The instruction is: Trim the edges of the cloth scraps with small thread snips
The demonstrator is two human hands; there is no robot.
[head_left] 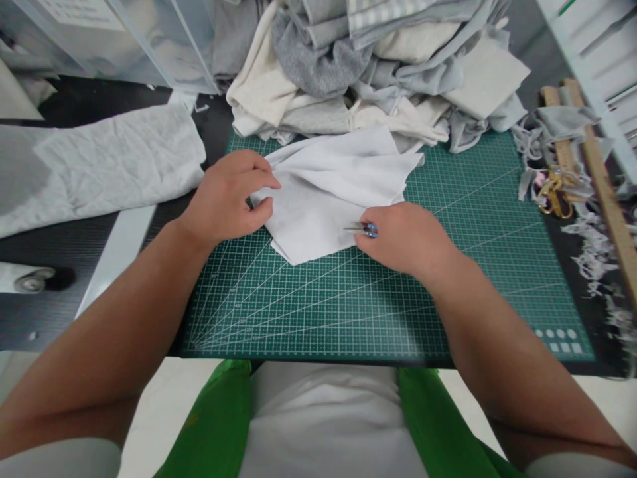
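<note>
A crumpled piece of white fabric (323,212) lies on the green cutting mat (318,305), its upper part bunched in folds. My left hand (231,196) rests at the fabric's left edge, thumb and fingers apart and curved, fingertips touching the cloth. In my right hand (403,236) is a small pair of thread snips (365,230) with blue on the handle. Their pointed blades face left over the lower right of the fabric. My right fingers are wrapped round the snips, so most of the handle is hidden.
Behind the mat rises a heap of grey and cream cloth (318,73). To the left lies a long white fabric piece (124,159), with clear plastic bins (164,40) beyond it. Gold-handled scissors (555,192), a wooden ruler (610,199) and thread scraps (592,255) are at the right.
</note>
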